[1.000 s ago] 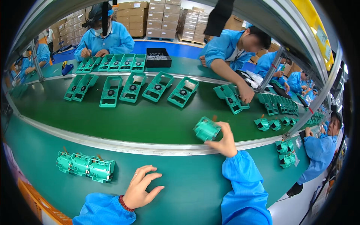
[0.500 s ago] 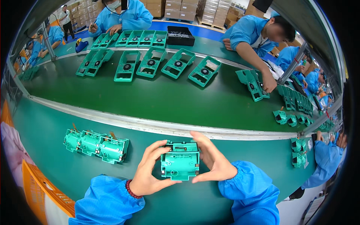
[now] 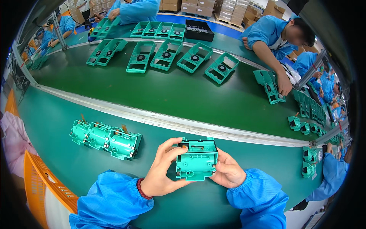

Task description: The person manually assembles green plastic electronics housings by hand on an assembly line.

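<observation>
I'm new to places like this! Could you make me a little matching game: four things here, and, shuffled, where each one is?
Things:
1. Red bracelet
2. Nearest green housing
3. Black bin
4. Orange crate

Places:
A. On the far workbench
B. At the picture's lower left
C. Between the left hand and right hand
D. Around the left wrist

Pairs: 1-D, 2-C, 3-A, 4-B

Orange slotted crate [image 3: 33, 183], one, beside the left edge of the bench [image 3: 49, 110]; pink cloth [image 3: 15, 137] next to it. Pale metal rail [image 3: 167, 123] along the bench's far edge. Green belt [image 3: 171, 91] beyond, bearing open green frames [image 3: 166, 55] with round black inserts. Black open tray [image 3: 200, 37] on the far bench [image 3: 227, 42]. Brown cartons [image 3: 194, 8] stacked past it.
</observation>
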Tool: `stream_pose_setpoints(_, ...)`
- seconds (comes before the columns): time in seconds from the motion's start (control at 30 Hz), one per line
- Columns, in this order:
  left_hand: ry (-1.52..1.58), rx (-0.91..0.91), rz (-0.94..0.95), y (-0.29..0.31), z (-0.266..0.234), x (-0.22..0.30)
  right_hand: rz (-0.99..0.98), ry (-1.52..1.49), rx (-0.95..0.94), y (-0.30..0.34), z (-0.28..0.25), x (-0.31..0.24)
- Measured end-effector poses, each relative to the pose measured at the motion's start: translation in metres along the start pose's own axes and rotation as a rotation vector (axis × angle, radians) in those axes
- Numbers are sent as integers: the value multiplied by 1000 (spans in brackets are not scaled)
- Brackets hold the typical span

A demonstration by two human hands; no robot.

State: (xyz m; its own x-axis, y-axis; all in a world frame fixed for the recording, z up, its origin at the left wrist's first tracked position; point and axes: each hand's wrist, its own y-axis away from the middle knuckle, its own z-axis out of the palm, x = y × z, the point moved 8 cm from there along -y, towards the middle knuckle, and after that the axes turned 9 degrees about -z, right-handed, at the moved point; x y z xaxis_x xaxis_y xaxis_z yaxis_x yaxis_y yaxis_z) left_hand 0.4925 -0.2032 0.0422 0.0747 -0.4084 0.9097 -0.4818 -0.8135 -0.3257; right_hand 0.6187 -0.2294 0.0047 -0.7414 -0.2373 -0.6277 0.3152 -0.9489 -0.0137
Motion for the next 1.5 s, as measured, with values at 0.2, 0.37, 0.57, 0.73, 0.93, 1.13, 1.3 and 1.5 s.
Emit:
stream_pose_setpoints(0.2, -24, 18, 104, 2, 4, 4, 13, -41, -40, 2, -1, 0)
stream_pose_setpoints(0.37, -90, 56, 234, 6, 9, 13, -8, 0, -109, 7, 1, -2)
stream_pose_setpoints(0.57, -172, 89, 344, 13, 16, 23, -55, 23, -168, 12, 3, -8)
stream_pose_setpoints(0.73, -208, 103, 386, 15, 19, 27, -98, 45, -157, 15, 2, -11)
stream_pose_setpoints(0.93, -341, -44, 115, -1, 29, 25, -240, 403, -43, 24, -7, -16)
stream_pose_setpoints(1.13, 1364, -363, -573, 8, 52, -30, -715, 979, 27, 36, 1, -59)
stream_pose_setpoints(1.3, 1565, -472, -574, 22, 54, -24, -723, 1026, -71, 42, 19, -59)
stream_pose_setpoints(1.5, 1490, -500, -534, 7, 51, -12, -701, 1089, -90, 34, 12, -59)
